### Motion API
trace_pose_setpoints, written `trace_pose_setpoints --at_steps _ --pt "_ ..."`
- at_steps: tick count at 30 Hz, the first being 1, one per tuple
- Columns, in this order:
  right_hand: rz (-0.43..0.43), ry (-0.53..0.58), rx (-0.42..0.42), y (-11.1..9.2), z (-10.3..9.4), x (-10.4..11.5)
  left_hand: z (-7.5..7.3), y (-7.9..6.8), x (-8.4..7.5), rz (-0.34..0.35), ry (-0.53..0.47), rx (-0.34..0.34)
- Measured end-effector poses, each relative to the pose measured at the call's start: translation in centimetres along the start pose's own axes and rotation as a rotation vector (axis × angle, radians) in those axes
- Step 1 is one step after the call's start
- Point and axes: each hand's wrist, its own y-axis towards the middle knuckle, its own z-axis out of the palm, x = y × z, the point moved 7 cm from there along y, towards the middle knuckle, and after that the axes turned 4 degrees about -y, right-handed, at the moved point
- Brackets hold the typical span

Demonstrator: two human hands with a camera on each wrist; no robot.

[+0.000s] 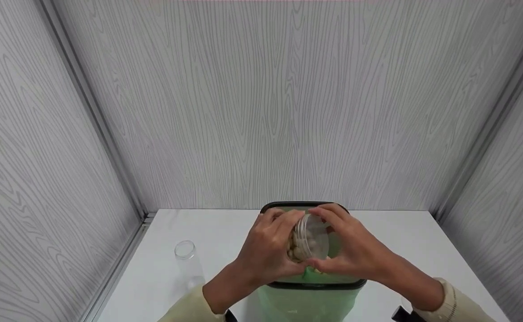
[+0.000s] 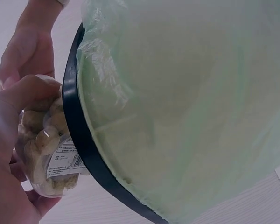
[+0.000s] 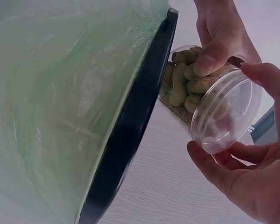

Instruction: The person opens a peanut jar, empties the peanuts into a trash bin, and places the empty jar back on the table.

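Note:
A clear plastic jar (image 3: 186, 88) of unshelled peanuts is held tilted on its side over the bin's mouth in the head view. My left hand (image 1: 272, 246) grips the jar's body, thumb and fingers around it. My right hand (image 1: 355, 248) holds the clear round lid (image 3: 228, 112) by its edge between thumb and fingers. Lid and jar appear together, though I cannot tell whether the lid is loose. A white printed label (image 2: 65, 158) shows on the jar in the left wrist view. Just below the hands stands a bin (image 1: 308, 304) with a black rim (image 1: 315, 285).
A green plastic bag (image 3: 74, 93) lines the bin. To the left, a clear open glass (image 1: 189, 264) stands on the white table (image 1: 225, 228). Wood-grain panels (image 1: 261, 112) enclose the back and sides. Something clear, partly hidden, lies by the right sleeve.

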Motion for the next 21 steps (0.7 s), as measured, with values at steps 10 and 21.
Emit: trace_pose_setpoints --at_steps 10,21 --pt "-0.078 -0.05 0.035 -0.06 0.0 0.5 0.06 -0.26 0.22 -0.014 -0.051 0.036" --pt "0.069 0.044 0.082 -0.06 0.14 -0.21 0.08 -0.36 0.22 -0.002 0.002 0.006"
